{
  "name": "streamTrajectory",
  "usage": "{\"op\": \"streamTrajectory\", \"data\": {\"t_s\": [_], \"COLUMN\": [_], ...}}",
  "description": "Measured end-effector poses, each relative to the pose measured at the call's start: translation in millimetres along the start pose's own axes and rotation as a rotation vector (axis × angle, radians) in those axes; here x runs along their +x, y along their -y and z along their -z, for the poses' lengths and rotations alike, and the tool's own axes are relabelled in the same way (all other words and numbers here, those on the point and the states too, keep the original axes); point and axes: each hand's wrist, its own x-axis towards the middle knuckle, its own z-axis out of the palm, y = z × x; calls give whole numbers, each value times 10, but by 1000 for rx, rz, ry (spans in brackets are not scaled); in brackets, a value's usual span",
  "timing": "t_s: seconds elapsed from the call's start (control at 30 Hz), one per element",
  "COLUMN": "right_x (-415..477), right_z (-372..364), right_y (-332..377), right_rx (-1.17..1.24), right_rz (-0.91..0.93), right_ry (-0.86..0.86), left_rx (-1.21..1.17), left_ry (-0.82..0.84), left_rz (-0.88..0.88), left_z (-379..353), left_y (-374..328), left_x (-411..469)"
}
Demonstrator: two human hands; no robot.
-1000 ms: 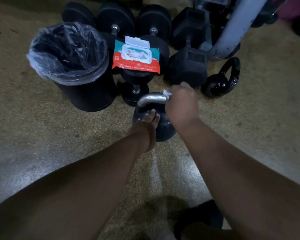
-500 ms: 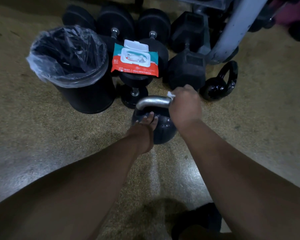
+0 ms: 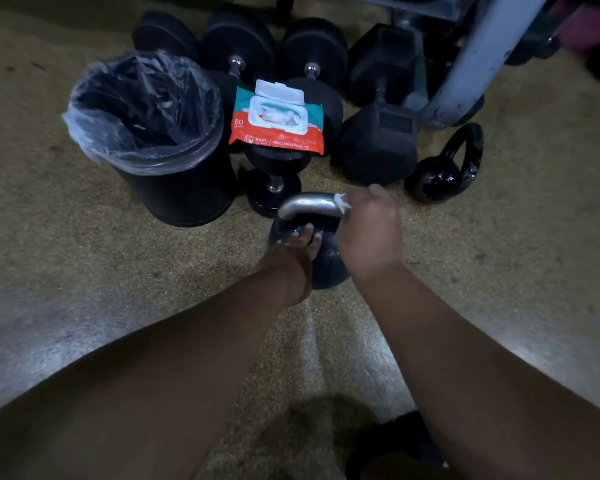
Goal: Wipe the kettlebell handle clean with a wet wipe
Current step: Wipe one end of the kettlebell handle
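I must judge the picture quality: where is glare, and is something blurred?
Head view: dim light; glare streaks the floor between the forearms and glints on the small kettlebell; the right hand looks slightly motion-blurred; wide-angle edges are soft.

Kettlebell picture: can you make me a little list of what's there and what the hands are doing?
kettlebell: black, standing on the floor, silver handle on top
left hand: resting on the kettlebell's body, steadying it
right hand: gripping the handle's right end with a white wet wipe
wet wipe pack: lid open, lying on the dumbbells
bin: black, lined with a clear bag, left of the kettlebell
small kettlebell: black, lying on its side at the right
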Motion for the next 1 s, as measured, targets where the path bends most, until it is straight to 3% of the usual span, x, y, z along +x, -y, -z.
{"op": "streamTrajectory", "data": {"t_s": [0.17,0.37,0.57,0.83,1.0], "right_x": [234,-5,270,136,164], "right_z": [-71,-1,13,-14,41], "right_y": [18,-29,-34,60,-84], "right_rx": [-31,11,-23,-35,-34], "right_rz": [-5,-2,-33,8,-69], "right_ry": [49,-8,79,69,32], "left_rx": [26,25,38,60,34], "left_ry": [10,-56,-31,-14,-70], "left_rz": [3,-30,7,-6,-33], "left_z": [-6,-78,-43,-69,-108], "left_y": [10,40,4,12,49], "left_x": [-5,30,-15,55,23]}}
